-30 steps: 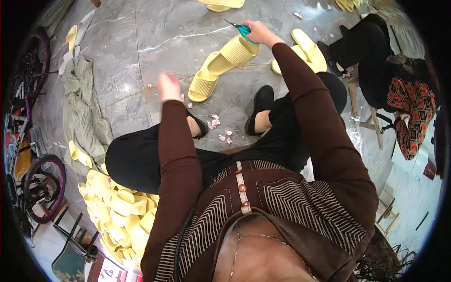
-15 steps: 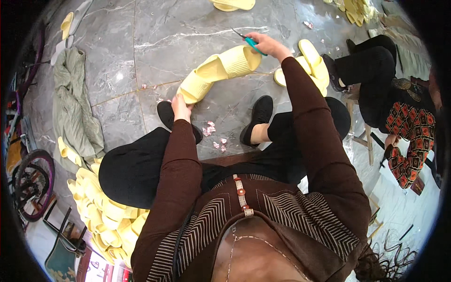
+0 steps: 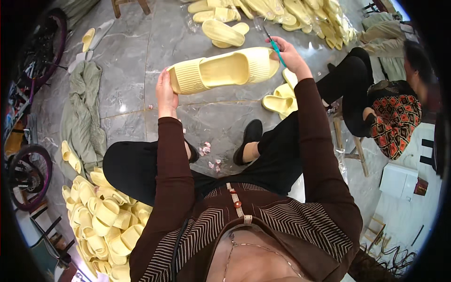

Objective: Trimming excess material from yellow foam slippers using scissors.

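Since half a second ago the pale yellow slipper (image 3: 223, 70) has come up off the grey stone floor (image 3: 127, 61) and now hangs level between both hands, sole toward the person, heel end left, toe end right. The left hand (image 3: 165, 89), earlier down by the knee, now clasps the heel end, fingers wrapped over its edge. The right hand (image 3: 291, 55) is closed on the toe end and also holds teal-handled scissors (image 3: 275, 44), blades pointing up and away.

Room: open floor lies beneath and beyond the slipper. A heap of matching slippers (image 3: 101, 221) crowds the lower left; a second heap (image 3: 286, 11) lines the top edge, with loose slippers (image 3: 282, 96) just beside the right forearm. A green cloth (image 3: 84, 113) lies left, bicycle wheels (image 3: 26, 174) at the far left rim. A seated co-worker (image 3: 385, 113) closes the right side. Small pink scraps (image 3: 206, 150) lie between the person's feet.
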The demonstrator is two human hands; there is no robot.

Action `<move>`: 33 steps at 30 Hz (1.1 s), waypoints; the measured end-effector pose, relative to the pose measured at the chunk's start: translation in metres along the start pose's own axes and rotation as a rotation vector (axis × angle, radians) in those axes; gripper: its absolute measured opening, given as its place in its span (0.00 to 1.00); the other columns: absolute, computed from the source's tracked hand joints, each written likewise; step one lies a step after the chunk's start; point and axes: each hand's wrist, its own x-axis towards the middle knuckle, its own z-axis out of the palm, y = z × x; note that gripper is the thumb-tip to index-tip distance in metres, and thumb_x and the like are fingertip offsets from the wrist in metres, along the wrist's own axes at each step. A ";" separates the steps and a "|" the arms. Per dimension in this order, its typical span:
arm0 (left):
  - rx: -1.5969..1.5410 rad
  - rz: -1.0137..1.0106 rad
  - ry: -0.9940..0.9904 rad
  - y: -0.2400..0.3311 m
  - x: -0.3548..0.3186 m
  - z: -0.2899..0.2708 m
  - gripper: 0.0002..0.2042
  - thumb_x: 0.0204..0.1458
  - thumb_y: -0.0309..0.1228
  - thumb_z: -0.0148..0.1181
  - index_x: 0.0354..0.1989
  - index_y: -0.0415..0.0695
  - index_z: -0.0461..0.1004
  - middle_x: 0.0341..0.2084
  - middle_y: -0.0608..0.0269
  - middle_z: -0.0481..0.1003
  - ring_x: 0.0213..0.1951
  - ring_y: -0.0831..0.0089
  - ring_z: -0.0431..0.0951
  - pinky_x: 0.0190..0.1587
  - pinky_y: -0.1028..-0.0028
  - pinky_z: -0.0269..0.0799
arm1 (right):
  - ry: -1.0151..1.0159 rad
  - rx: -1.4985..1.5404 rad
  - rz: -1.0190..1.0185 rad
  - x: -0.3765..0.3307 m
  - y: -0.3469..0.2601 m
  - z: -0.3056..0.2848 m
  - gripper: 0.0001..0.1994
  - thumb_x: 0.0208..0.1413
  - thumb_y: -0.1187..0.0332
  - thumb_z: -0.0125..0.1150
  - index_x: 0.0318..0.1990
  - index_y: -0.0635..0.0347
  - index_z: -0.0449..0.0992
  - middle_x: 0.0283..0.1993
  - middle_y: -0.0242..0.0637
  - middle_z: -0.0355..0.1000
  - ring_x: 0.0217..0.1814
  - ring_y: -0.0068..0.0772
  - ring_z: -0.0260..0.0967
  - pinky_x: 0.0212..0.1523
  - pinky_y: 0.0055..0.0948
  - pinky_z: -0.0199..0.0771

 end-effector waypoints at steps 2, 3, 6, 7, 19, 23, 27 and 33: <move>0.015 0.048 -0.033 0.013 -0.014 0.013 0.15 0.56 0.35 0.43 0.47 0.39 0.63 0.42 0.60 0.69 0.44 0.70 0.70 0.46 0.71 0.66 | 0.021 -0.003 -0.017 -0.006 -0.002 0.009 0.25 0.37 0.79 0.55 0.50 0.59 0.65 0.36 0.27 0.63 0.38 0.18 0.60 0.40 0.18 0.62; 0.062 0.069 -0.032 0.017 -0.022 0.017 0.15 0.56 0.35 0.43 0.47 0.39 0.63 0.42 0.59 0.69 0.44 0.69 0.70 0.46 0.71 0.66 | 0.040 0.002 -0.020 -0.009 -0.001 0.018 0.25 0.37 0.79 0.55 0.49 0.60 0.65 0.36 0.27 0.63 0.37 0.18 0.60 0.39 0.18 0.62; 0.156 0.099 -0.069 0.018 -0.035 0.028 0.15 0.56 0.35 0.43 0.46 0.39 0.64 0.42 0.59 0.69 0.44 0.69 0.70 0.46 0.71 0.66 | 0.099 0.040 -0.033 -0.018 0.007 0.036 0.24 0.38 0.80 0.55 0.49 0.60 0.65 0.35 0.27 0.63 0.36 0.18 0.60 0.38 0.18 0.62; 0.114 0.076 -0.053 0.013 -0.038 0.023 0.14 0.56 0.35 0.43 0.46 0.39 0.63 0.41 0.59 0.69 0.44 0.70 0.70 0.46 0.72 0.66 | 0.117 0.076 -0.047 -0.017 0.010 0.042 0.24 0.38 0.80 0.55 0.48 0.60 0.65 0.35 0.27 0.63 0.36 0.18 0.60 0.37 0.18 0.62; 0.148 -0.063 0.010 -0.019 -0.061 0.021 0.17 0.57 0.35 0.41 0.51 0.38 0.57 0.44 0.55 0.67 0.45 0.67 0.69 0.46 0.69 0.67 | 0.073 0.233 0.098 -0.015 0.048 0.054 0.23 0.37 0.80 0.55 0.47 0.62 0.66 0.35 0.29 0.65 0.36 0.20 0.61 0.37 0.19 0.62; 0.152 -0.069 0.004 -0.022 -0.061 0.028 0.17 0.57 0.35 0.41 0.51 0.39 0.56 0.44 0.56 0.66 0.46 0.66 0.69 0.47 0.69 0.67 | 0.125 0.198 0.147 -0.009 0.058 0.051 0.24 0.36 0.79 0.55 0.48 0.63 0.65 0.35 0.30 0.66 0.38 0.21 0.62 0.38 0.20 0.63; 0.043 -0.056 -0.092 -0.005 -0.055 0.036 0.16 0.57 0.34 0.41 0.51 0.40 0.57 0.44 0.55 0.66 0.46 0.62 0.69 0.47 0.67 0.67 | 0.200 0.036 0.132 -0.002 0.047 0.043 0.24 0.37 0.78 0.55 0.48 0.65 0.65 0.36 0.31 0.66 0.38 0.23 0.63 0.38 0.21 0.64; -0.095 -0.112 -0.233 0.047 -0.076 0.048 0.16 0.56 0.34 0.44 0.50 0.40 0.59 0.40 0.56 0.68 0.40 0.64 0.72 0.39 0.69 0.72 | 0.165 0.416 0.027 0.000 0.032 0.039 0.24 0.37 0.79 0.54 0.48 0.65 0.65 0.37 0.33 0.65 0.38 0.27 0.64 0.40 0.23 0.65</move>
